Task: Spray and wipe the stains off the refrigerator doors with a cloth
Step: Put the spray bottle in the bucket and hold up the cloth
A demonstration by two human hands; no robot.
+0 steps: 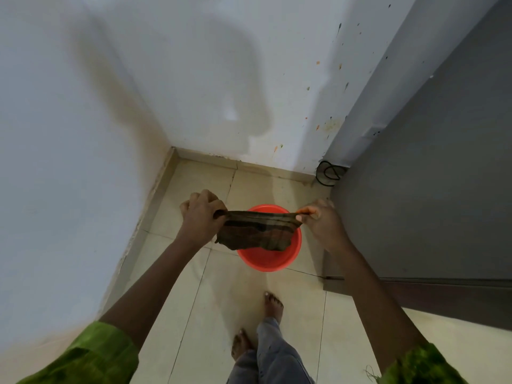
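A dark brown striped cloth (256, 231) is stretched between both hands above a red plastic basin (270, 259) that stands on the tiled floor. My left hand (201, 214) grips the cloth's left end in a fist. My right hand (321, 220) pinches its right end between thumb and fingers. The cloth hangs down in front of the basin and hides part of its rim. The grey refrigerator (432, 189) stands at the right, its side facing me. No spray bottle is in view.
White walls meet in a corner ahead, the right one speckled with small stains (329, 123). A black cable loop (329, 173) lies on the floor by the refrigerator's base. My bare feet (273, 303) stand on the beige tiles behind the basin.
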